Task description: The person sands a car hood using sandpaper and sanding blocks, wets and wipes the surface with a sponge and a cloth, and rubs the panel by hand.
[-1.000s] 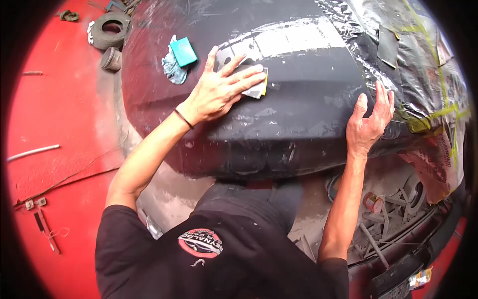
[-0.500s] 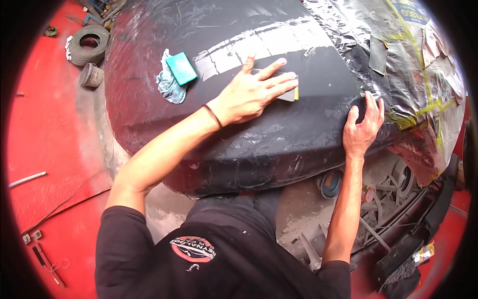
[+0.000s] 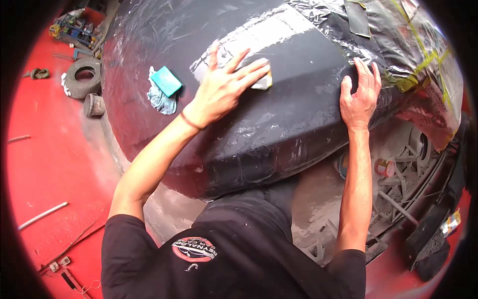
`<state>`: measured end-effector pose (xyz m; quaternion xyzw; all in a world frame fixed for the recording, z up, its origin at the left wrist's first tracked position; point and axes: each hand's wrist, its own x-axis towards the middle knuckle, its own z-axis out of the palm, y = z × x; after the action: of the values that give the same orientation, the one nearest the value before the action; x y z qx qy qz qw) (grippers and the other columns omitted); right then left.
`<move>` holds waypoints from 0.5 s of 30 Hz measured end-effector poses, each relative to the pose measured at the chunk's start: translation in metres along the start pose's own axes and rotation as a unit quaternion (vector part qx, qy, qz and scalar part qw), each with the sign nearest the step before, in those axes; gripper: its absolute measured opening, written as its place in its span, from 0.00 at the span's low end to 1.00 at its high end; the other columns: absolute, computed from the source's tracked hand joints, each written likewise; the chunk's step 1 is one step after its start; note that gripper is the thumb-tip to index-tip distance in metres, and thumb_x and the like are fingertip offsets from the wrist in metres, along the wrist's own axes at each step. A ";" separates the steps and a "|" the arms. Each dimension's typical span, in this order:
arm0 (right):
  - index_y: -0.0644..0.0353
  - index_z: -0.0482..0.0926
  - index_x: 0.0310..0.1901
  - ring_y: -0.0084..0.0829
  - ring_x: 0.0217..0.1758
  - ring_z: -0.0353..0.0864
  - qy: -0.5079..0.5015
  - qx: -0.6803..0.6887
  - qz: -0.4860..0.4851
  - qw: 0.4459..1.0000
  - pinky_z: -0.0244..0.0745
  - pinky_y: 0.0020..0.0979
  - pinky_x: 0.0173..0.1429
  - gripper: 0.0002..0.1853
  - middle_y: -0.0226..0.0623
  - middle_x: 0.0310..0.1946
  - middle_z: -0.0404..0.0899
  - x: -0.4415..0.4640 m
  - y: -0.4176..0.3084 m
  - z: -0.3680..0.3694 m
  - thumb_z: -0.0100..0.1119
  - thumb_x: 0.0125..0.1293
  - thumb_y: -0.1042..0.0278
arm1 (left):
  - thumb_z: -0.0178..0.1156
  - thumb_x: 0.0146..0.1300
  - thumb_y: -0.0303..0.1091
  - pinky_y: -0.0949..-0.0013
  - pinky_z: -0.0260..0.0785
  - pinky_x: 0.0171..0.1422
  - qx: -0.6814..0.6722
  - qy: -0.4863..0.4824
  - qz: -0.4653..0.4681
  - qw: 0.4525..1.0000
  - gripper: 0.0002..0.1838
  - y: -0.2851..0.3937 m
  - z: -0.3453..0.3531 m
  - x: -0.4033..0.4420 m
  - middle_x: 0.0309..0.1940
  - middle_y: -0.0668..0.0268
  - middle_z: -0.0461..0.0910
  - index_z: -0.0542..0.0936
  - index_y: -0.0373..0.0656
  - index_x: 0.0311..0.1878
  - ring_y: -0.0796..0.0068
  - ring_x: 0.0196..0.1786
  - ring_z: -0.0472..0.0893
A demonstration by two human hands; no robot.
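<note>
Pad (image 3: 263,83) lies on the dark panel (image 3: 294,112) under the left hand (image 3: 219,92), fingers splayed, any grip hidden; flat, even pressure should suit the curve. The right hand (image 3: 359,103) is loosely open, visibly empty, near the edge. The shirt logo (image 3: 194,249) partly reads "REYNALDO".

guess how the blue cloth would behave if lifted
The blue cloth looks floppy: it lies crumpled, so it would probably sag. The green block rests partly on it and seems loose, so it might slide off.
</note>
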<state>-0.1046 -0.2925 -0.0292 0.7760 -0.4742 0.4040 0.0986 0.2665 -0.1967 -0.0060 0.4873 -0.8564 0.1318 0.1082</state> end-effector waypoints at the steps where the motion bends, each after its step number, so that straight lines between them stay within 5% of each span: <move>1: 0.54 0.82 0.76 0.54 0.87 0.70 0.005 0.004 0.005 1.000 0.63 0.54 0.92 0.30 0.39 0.73 0.85 0.000 0.000 0.001 0.69 0.72 0.70 | 0.61 0.69 0.21 0.19 0.25 0.94 0.002 0.001 -0.005 1.000 0.41 -0.001 0.003 -0.015 0.83 0.79 0.80 0.78 0.62 0.85 0.63 0.94 0.64; 11: 0.54 0.83 0.74 0.51 0.87 0.69 0.015 -0.009 0.014 1.000 0.64 0.53 0.91 0.28 0.35 0.73 0.85 -0.004 0.001 0.002 0.68 0.73 0.68 | 0.62 0.64 0.18 0.17 0.27 0.94 -0.048 0.031 -0.040 0.998 0.48 0.038 0.022 0.029 0.83 0.74 0.80 0.73 0.65 0.88 0.59 0.91 0.69; 15: 0.54 0.83 0.74 0.51 0.87 0.69 0.012 -0.012 0.013 1.000 0.64 0.54 0.90 0.28 0.35 0.73 0.85 -0.002 0.000 0.002 0.68 0.73 0.68 | 0.61 0.73 0.22 0.17 0.19 0.93 -0.033 0.053 -0.082 0.995 0.37 0.045 0.021 0.005 0.81 0.74 0.83 0.80 0.66 0.83 0.59 0.92 0.68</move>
<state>-0.1042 -0.2919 -0.0320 0.7636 -0.4878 0.4090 0.1082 0.2243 -0.1859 -0.0294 0.5442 -0.8105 0.1198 0.1802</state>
